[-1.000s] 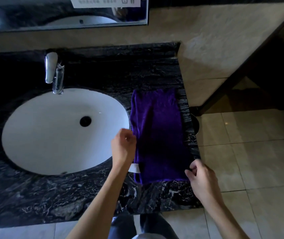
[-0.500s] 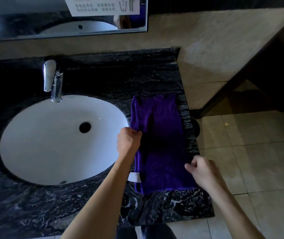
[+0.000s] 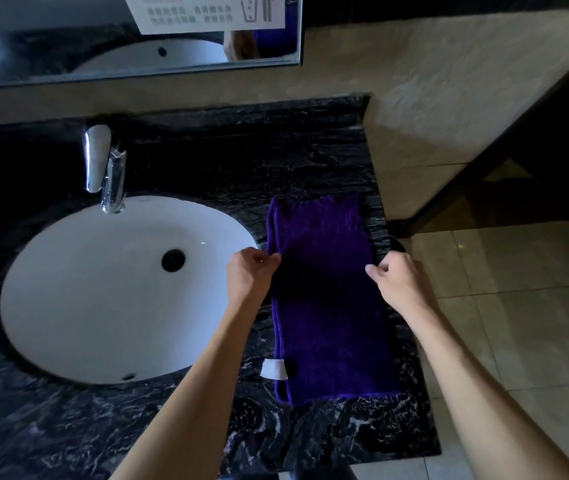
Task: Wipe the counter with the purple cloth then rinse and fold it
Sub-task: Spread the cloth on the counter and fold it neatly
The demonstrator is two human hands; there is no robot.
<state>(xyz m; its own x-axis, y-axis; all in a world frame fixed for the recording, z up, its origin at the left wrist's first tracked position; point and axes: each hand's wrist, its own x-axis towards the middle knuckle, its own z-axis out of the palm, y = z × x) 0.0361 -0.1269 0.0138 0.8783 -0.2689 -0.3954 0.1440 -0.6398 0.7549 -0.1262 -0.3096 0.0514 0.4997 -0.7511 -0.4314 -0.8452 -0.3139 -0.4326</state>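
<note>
Right of the white sink (image 3: 86, 289), the purple cloth (image 3: 328, 299) lies folded lengthwise on the counter (image 3: 328, 434), left hand (image 3: 250, 275) and right hand (image 3: 399, 280) pinching its long edges.

Taking the purple cloth (image 3: 324, 299) as landmark: beyond its far edge, bare dark counter (image 3: 241, 161) runs open to the wall. Far left of it, the faucet (image 3: 105, 168) stands upright over the sink (image 3: 103, 289). The 2 hands, left hand (image 3: 250, 271) and right hand (image 3: 399, 280), occupy its 2 long edges. Below its near edge lies open counter.
</note>
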